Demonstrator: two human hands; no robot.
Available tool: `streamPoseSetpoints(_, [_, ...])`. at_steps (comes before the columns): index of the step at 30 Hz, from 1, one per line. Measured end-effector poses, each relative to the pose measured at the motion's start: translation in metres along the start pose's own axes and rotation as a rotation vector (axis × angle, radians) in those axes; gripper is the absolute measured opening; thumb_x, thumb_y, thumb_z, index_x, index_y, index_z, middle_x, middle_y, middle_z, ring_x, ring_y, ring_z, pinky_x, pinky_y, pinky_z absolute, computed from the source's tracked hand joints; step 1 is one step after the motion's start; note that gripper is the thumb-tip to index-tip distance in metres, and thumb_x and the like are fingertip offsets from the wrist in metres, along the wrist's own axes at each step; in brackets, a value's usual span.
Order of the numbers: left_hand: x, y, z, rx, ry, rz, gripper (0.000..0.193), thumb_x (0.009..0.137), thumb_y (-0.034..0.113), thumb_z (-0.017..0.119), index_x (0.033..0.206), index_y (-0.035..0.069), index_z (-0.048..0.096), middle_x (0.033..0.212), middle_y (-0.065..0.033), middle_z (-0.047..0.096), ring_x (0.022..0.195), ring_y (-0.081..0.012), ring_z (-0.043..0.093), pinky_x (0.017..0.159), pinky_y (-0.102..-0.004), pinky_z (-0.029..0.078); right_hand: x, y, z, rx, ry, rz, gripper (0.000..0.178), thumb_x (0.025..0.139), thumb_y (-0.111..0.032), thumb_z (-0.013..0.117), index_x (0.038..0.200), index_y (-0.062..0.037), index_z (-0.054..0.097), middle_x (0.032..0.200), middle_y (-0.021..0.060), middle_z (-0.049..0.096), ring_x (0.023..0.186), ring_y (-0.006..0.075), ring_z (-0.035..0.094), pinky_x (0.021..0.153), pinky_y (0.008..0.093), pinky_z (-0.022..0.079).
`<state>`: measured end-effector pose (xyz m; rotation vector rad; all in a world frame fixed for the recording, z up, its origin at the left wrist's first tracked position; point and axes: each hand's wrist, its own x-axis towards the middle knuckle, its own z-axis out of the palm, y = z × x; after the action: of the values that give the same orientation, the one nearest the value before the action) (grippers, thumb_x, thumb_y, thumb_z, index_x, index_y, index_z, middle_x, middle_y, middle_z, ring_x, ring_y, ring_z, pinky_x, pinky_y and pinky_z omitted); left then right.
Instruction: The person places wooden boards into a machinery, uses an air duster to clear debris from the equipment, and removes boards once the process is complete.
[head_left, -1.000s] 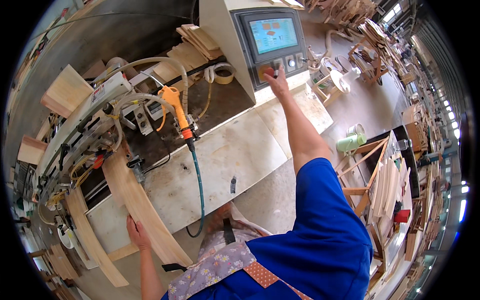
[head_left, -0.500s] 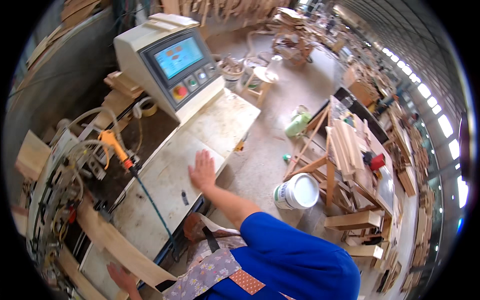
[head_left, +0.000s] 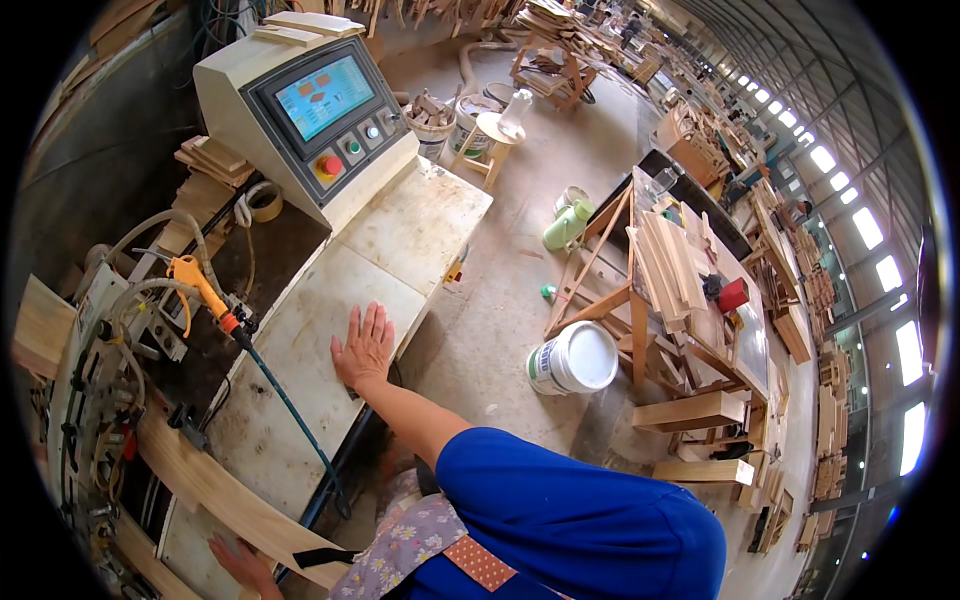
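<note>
My right hand (head_left: 364, 350) lies flat, fingers spread and empty, on the worn white top (head_left: 375, 285) of a machine, near its right edge. Low in the view, my left hand (head_left: 242, 566) rests on the same machine top with its fingers stretched out, only partly in sight. Just beside it runs a long, slightly curved wooden board (head_left: 215, 478), reaching from the machine's clamps and hoses toward my body. An orange air blow gun (head_left: 203, 287) with a long dark nozzle tube lies across the machine top, left of my right hand.
A control panel (head_left: 325, 95) with a lit screen and a red button stands at the far end. On the floor to the right are a white bucket (head_left: 575, 360) and a wooden workbench (head_left: 735, 300) stacked with strips. A small stool (head_left: 492, 135) stands farther back.
The view has shifted, so the surroundings sit a little farther left and higher. My right hand has slid slightly toward me along the machine top. My left hand stays beside the board.
</note>
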<state>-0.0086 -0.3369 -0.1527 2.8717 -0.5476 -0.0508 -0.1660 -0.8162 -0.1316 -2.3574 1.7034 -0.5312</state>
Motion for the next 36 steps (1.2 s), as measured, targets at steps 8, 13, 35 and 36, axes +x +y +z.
streamPoseSetpoints(8, [0.003,-0.011,0.010,0.031,0.008,0.017,0.053,0.093,0.027,0.049,0.138,0.000,0.041,0.146,-0.0227,0.032,0.135,-0.0371,0.030,0.111,-0.0434,0.026,0.004,0.001,0.000,0.012,-0.037,0.022,0.074,0.085,-0.043,0.052,0.144,-0.0052,0.028,0.151,0.0238,0.017,0.141,0.0374,0.013,0.113,0.0509,0.009])
streamPoseSetpoints(13, [-0.002,0.006,-0.011,0.115,0.074,0.090,0.072,0.080,0.045,0.066,0.132,0.000,0.045,0.136,-0.0264,0.042,0.126,-0.0397,0.040,0.103,-0.0460,0.035,0.005,-0.011,-0.001,0.015,-0.068,-0.007,0.073,0.085,-0.043,0.052,0.143,-0.0053,0.029,0.151,0.0233,0.017,0.141,0.0373,0.013,0.113,0.0506,0.009])
streamPoseSetpoints(35, [-0.003,0.004,-0.009,0.139,0.109,0.151,0.070,0.086,0.046,0.060,0.136,0.000,0.043,0.138,-0.0272,0.040,0.127,-0.0406,0.041,0.104,-0.0465,0.037,0.004,-0.008,-0.005,0.001,-0.038,0.004,0.073,0.085,-0.043,0.053,0.143,-0.0057,0.029,0.150,0.0234,0.019,0.141,0.0375,0.014,0.113,0.0513,0.010])
streamPoseSetpoints(36, [-0.004,0.002,-0.008,0.128,0.123,0.141,0.070,0.086,0.046,0.060,0.136,0.000,0.043,0.138,-0.0271,0.040,0.127,-0.0405,0.041,0.104,-0.0464,0.037,0.004,-0.011,-0.004,0.009,-0.038,-0.005,0.073,0.085,-0.043,0.053,0.143,-0.0058,0.029,0.150,0.0234,0.019,0.141,0.0375,0.014,0.113,0.0513,0.010])
